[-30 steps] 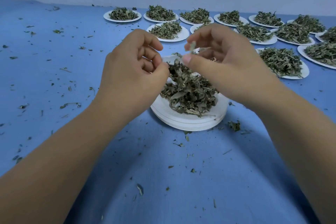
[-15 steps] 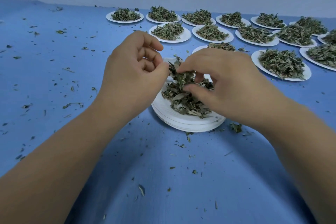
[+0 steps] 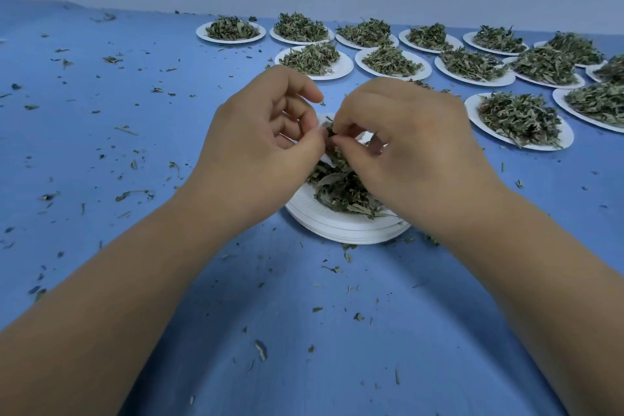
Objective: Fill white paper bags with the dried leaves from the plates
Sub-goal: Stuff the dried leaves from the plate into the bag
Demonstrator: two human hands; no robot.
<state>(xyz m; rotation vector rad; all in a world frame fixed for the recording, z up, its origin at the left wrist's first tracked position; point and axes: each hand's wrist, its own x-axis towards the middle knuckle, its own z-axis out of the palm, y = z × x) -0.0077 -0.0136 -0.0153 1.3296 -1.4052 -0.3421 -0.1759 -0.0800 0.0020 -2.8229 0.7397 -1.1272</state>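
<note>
The right hand (image 3: 405, 152) is lifting off the leaves (image 3: 341, 192) heaped on the plates (image 3: 337, 230), toward the left hand (image 3: 266, 145), its grip pinching a few bits. The left grip is curling tight; on what, I cannot tell. The leaves are looking feather-light and brittle, wanting a loose fingertip pinch.
</note>
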